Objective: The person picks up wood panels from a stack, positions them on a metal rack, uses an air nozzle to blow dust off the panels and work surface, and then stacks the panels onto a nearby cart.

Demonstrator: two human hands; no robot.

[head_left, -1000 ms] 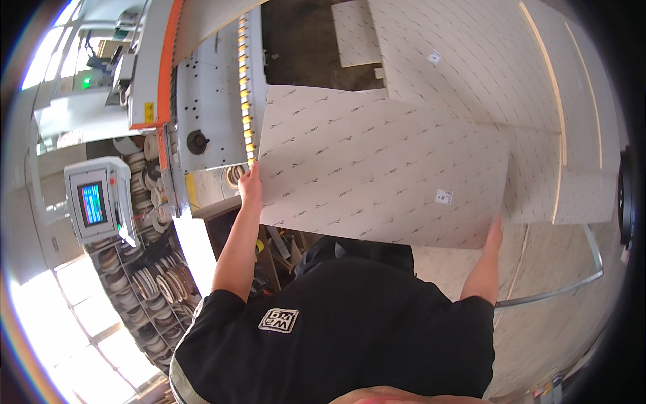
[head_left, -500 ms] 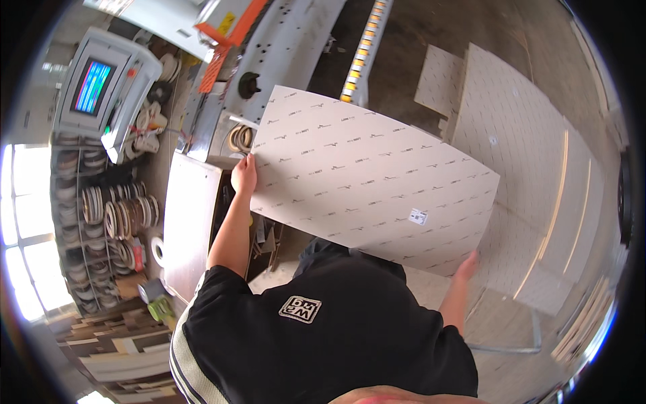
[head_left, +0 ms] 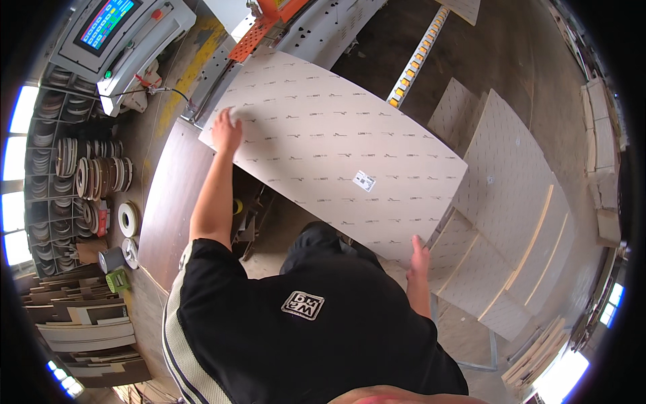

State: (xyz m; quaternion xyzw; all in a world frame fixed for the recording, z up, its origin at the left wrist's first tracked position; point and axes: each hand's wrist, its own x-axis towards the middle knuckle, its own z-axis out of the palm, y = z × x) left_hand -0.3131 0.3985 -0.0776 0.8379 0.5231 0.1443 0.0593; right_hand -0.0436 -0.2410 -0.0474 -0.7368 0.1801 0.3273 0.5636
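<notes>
A large pale rectangular panel [head_left: 323, 145] with rows of small dark print lies flat in front of me, a white label [head_left: 364, 180] on its face. Its far left part reaches the machine. My left hand [head_left: 227, 131] is over the left end with fingers apart, touching or just above the top face. At the near right corner my right hand [head_left: 418, 259] grips the panel's edge, thumb on the upper side and the other fingers mostly hidden.
A grey machine with an orange guard [head_left: 252, 39] stands ahead, its control console [head_left: 111, 40] at far left. A roller rail [head_left: 420, 57] runs beyond the panel. Stacked panels [head_left: 511, 175] stand right; a brown board [head_left: 171, 202] and edge-band rolls [head_left: 87, 178] lie left.
The panel has moved left and forward, up against the machine. My left hand has let go of its left edge and shifted onto or over the top; my right hand followed leftward.
</notes>
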